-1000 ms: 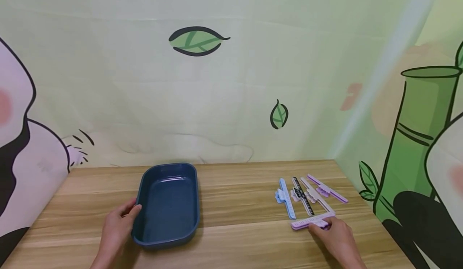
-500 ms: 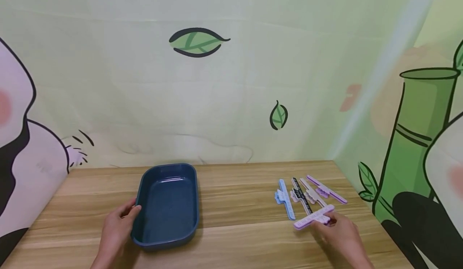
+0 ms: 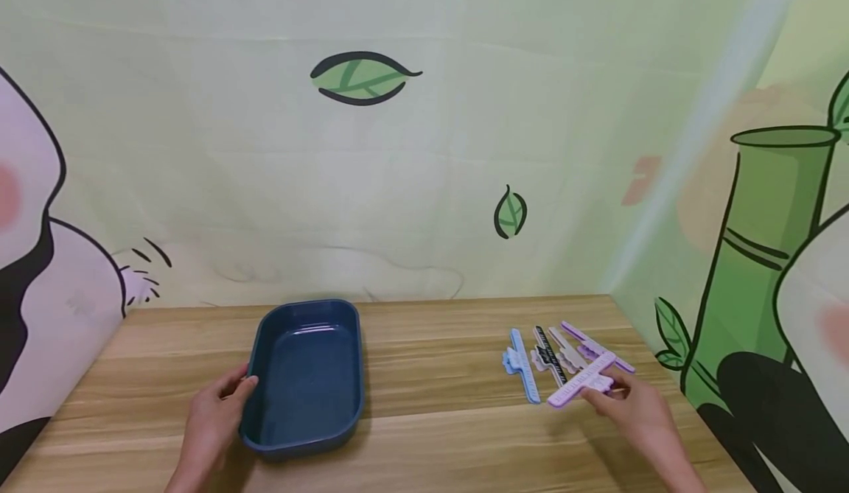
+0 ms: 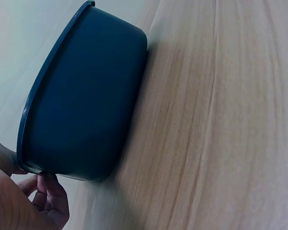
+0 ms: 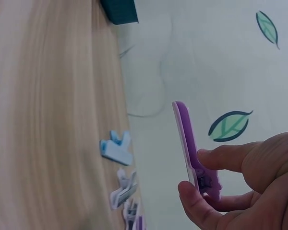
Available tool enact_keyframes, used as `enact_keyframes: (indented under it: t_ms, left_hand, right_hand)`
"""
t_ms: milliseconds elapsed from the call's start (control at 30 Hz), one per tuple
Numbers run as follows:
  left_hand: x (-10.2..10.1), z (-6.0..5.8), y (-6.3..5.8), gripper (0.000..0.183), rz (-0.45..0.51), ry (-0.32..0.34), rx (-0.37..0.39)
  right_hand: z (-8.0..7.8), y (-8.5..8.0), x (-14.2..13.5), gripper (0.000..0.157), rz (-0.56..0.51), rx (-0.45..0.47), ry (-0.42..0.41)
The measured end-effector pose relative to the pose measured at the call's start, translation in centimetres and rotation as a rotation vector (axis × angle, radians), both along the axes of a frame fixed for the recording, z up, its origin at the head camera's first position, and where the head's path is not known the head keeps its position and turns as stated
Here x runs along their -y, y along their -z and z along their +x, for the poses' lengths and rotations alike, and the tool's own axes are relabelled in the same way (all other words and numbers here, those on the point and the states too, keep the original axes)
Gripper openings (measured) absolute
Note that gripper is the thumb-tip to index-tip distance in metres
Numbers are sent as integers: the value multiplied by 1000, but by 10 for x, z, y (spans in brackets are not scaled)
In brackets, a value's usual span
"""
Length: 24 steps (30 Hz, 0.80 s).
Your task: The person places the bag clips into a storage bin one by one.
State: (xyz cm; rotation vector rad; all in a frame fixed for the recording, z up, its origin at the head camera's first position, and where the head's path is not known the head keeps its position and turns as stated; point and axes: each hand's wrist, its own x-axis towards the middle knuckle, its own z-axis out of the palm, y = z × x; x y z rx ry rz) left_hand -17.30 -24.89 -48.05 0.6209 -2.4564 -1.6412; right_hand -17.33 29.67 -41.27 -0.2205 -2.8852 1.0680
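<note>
My left hand (image 3: 214, 421) grips the left rim of a dark blue rectangular dish (image 3: 308, 382), thumb on the rim and fingers curled beneath it. In the left wrist view the dish's outer wall (image 4: 86, 96) stands on the wood. My right hand (image 3: 633, 408) pinches a light purple ruler-style bag clip (image 3: 578, 382) by its scalloped handle, held up above the table. The right wrist view shows this purple clip (image 5: 185, 129) edge-on, its spring visible between thumb and fingers. Behind it lie a blue clip (image 3: 524, 368), a black clip (image 3: 547, 349), a pale clip (image 3: 564, 345) and another purple clip (image 3: 617, 361).
The wood-grain table (image 3: 438, 419) runs back to a cloth backdrop (image 3: 424, 183) printed with leaves, bamboo and cartoon figures. The dish is left of centre; the loose clips lie side by side at the right, partly overlapped by the held clip in the head view.
My right hand has lifted the purple clip off the table, moving it up and slightly right while turning it steeper. The left hand and dish stay in place.
</note>
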Motion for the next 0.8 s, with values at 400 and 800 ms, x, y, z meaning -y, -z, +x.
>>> enact_keyframes:
  t_ms: [400, 800]
  left_hand:
    - [-1, 1, 0, 48, -22, -6, -10]
    - [-3, 0, 1, 47, -13, -38, -23]
  right_hand:
    - [2, -38, -5, 62, 7, -90, 12]
    - [5, -83, -9, 71, 0, -216, 17]
